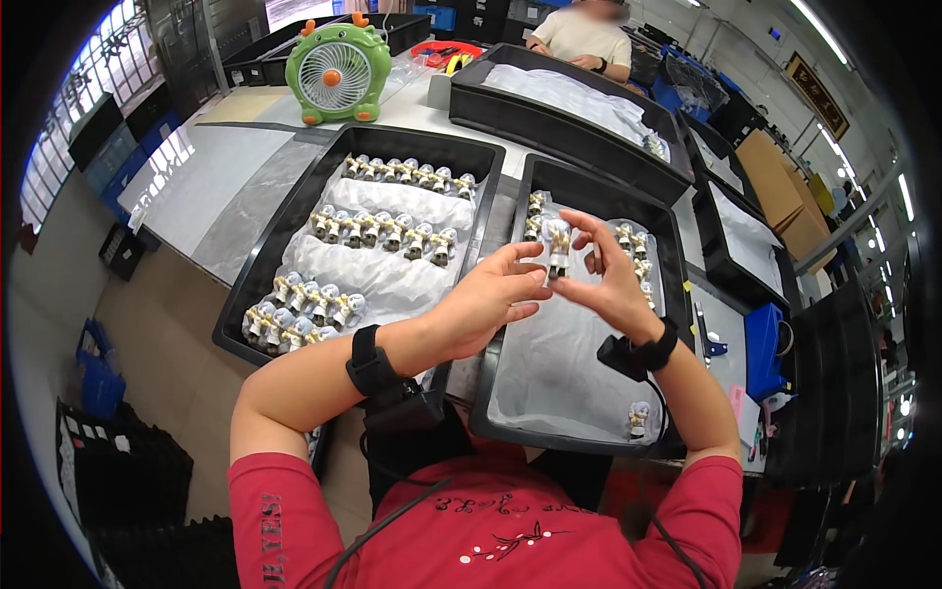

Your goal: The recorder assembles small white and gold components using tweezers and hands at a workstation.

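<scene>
Pinched between the thumb and fingers of the right hand (pixel 620 287), a small figurine (pixel 557 247) with pale hair and white-and-gold clothing is held upright just right of the frame's centre. The left hand (pixel 481 302) comes in beside it from the left, its fingers spread apart and slightly curled; whether a fingertip touches the figurine's lower end, I cannot tell. Each wrist wears a black strap, the left strap (pixel 373 361) and the right strap (pixel 659 346). Both hands are over a black right tray (pixel 608 188) lined with white paper (pixel 549 368); similar figurines stand along its upper left and upper right, and a lone figurine (pixel 639 420) lies in its lower right corner. Left of centre, a larger left tray (pixel 432 143) holds more such figurines in three groups, one across the top, one across the middle and one cluster at the lower left, with white paper between them. A green fan (pixel 334 74) with an orange hub stands at the upper left. At the upper right, another person (pixel 587 41) in a pale shirt is behind a paper-lined far tray (pixel 549 135). A blue box (pixel 763 350) is at the right of the frame.
</scene>
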Tool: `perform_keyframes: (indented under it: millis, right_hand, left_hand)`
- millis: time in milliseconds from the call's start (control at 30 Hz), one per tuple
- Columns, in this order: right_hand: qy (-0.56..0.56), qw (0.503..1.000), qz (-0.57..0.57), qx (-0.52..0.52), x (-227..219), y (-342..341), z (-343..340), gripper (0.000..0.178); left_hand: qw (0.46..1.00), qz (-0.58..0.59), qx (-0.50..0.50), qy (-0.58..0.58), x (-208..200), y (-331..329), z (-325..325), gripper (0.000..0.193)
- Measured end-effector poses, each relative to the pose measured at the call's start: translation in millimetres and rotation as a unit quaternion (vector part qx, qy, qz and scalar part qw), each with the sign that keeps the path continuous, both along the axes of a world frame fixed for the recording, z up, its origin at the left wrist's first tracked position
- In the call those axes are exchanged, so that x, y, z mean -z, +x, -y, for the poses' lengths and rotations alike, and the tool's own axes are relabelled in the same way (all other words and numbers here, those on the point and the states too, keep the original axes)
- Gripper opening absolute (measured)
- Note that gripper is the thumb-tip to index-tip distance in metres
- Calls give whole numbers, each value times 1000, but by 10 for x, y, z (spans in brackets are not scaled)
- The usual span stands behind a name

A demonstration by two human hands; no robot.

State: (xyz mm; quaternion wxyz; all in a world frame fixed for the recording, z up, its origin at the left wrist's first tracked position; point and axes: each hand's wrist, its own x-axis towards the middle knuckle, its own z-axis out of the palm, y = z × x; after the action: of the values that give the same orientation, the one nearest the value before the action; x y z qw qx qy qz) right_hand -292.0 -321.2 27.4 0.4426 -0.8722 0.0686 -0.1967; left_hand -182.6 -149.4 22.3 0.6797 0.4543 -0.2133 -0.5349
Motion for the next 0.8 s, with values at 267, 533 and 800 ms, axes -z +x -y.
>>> perform_keyframes:
  millis: [267, 533, 800]
  right_hand:
    - [62, 995, 70, -30, 27, -237, -116, 71]
    - [27, 996, 79, -21, 45, -275, -49, 69]
    - [-84, 986, 138, -41, 75, -237, -76, 66]
  left_hand:
    - [996, -20, 10, -90, -34, -152, 118, 41]
    - [992, 14, 12, -125, 82, -141, 180, 41]
    - [995, -11, 34, -97, 83, -111, 121, 39]
